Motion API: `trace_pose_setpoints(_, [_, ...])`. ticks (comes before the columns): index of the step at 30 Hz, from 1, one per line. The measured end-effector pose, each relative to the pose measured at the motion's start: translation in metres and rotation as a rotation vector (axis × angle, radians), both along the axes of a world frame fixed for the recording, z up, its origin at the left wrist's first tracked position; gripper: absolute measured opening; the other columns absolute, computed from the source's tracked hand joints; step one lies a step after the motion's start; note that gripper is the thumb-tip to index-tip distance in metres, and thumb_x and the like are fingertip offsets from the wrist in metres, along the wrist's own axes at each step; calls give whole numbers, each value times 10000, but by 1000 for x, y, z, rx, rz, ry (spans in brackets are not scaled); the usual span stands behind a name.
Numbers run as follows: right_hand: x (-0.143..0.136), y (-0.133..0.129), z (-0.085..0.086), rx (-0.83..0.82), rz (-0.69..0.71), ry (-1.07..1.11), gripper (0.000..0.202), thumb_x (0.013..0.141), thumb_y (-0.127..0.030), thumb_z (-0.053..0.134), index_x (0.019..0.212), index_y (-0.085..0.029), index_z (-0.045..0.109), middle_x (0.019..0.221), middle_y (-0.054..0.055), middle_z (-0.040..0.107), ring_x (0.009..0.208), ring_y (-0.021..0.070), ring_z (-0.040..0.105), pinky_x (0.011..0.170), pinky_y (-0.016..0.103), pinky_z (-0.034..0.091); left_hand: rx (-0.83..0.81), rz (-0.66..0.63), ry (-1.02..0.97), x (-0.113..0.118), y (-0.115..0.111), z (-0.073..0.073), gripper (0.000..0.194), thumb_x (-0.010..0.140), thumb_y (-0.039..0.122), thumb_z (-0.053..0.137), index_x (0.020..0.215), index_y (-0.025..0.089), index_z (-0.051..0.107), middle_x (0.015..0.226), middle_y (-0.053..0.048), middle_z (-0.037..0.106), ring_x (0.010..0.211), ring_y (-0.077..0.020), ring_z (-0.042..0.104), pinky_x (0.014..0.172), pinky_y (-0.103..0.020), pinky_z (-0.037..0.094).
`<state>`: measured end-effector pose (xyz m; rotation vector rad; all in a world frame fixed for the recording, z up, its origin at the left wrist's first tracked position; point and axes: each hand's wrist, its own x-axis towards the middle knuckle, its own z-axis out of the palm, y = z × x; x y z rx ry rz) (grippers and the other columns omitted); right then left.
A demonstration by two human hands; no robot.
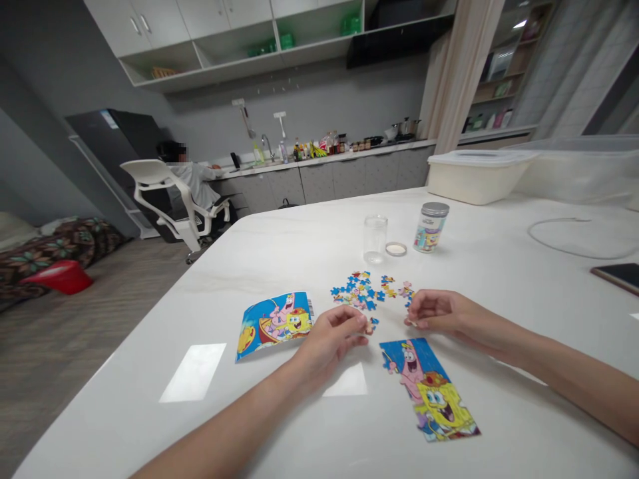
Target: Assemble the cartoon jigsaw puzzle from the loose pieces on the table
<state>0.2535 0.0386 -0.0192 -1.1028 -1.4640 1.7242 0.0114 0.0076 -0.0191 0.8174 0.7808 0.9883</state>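
Observation:
My left hand (332, 338) is closed in a pinch, with a small jigsaw piece (372, 325) at its fingertips. Across from it, the fingers of my right hand (442, 311) are pinched on another small jigsaw piece, mostly hidden by them. Between and beyond the hands lies a loose pile of jigsaw pieces (359, 291), mostly blue with some pink and yellow. Nearest me rests a partly assembled cartoon puzzle (434, 392), its left edge uneven. A curled picture sheet (274, 322) with a similar cartoon scene lies left of my left hand.
Behind the pieces stand a clear jar (375, 239), its loose lid (396, 249) and a labelled can (430, 228). Plastic bins (476, 178), a cable (554, 249) and a phone (619, 276) are on the right. A person sits in a white chair (172, 199) by the counter.

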Motion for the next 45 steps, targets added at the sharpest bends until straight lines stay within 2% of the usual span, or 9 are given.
trace_pose_setpoints(6, [-1,-1,3,-20,-32,0,244,631,-284,821,799,-207,661,967,74,699,962,232,628,886,359,463,-39,91,-14,0,-1,2,252,654,214,824,810,129,646,775,-23,608,714,-97,575,640,-206,466])
trace_pose_setpoints(10, [-1,-1,2,-23,-48,-9,263,636,-319,818,823,-210,668,978,79,688,957,245,632,872,372,474,-65,81,-39,-2,-2,3,285,623,173,836,837,120,655,862,-59,636,812,-129,609,741,-232,480])
trace_pose_setpoints(12, [-1,-1,3,-3,-57,-32,274,640,-332,814,836,-208,670,981,79,674,961,250,627,868,370,476,-57,70,-31,-3,-3,4,323,592,149,850,847,121,654,872,-58,637,797,-122,606,763,-237,475])
trace_pose_setpoints(22, [-2,-1,4,-8,-95,-46,311,614,-339,833,840,-205,667,1005,75,643,970,262,617,892,386,481,-36,55,-4,-5,-3,4,271,606,156,832,757,153,607,746,11,563,693,-79,536,661,-208,453])
trace_pose_setpoints(27, [-2,-3,6,-43,-139,-5,295,628,-341,823,828,-190,669,896,61,638,807,202,620,837,384,505,-6,12,5,-6,-3,4,226,626,154,814,732,145,614,748,0,592,723,-88,560,691,-213,460])
trace_pose_setpoints(33, [1,0,2,-78,-130,58,280,655,-270,809,898,-182,701,826,22,626,754,140,587,804,313,493,4,-5,-18,-3,-3,1,239,649,202,819,738,134,608,918,-69,663,934,-172,631,789,-262,489])
trace_pose_setpoints(37, [1,2,-1,-109,-123,109,307,664,-200,795,957,-178,706,812,6,615,717,110,573,762,263,490,-20,37,-26,0,-2,0,279,660,228,820,755,142,572,801,-41,660,801,-141,651,711,-234,501])
trace_pose_setpoints(41, [-1,0,3,-115,-114,101,184,679,-217,786,826,-163,690,830,21,625,744,122,592,735,259,487,-33,54,-29,0,-1,1,303,667,205,814,738,156,524,732,-17,651,719,-101,632,669,-195,493])
trace_pose_setpoints(45, [-2,-2,6,-116,-103,91,179,706,-268,772,773,-165,642,905,56,654,815,152,610,754,277,477,-20,31,-23,-1,-1,0,272,650,164,816,771,135,573,755,-13,649,718,-95,632,664,-188,488])
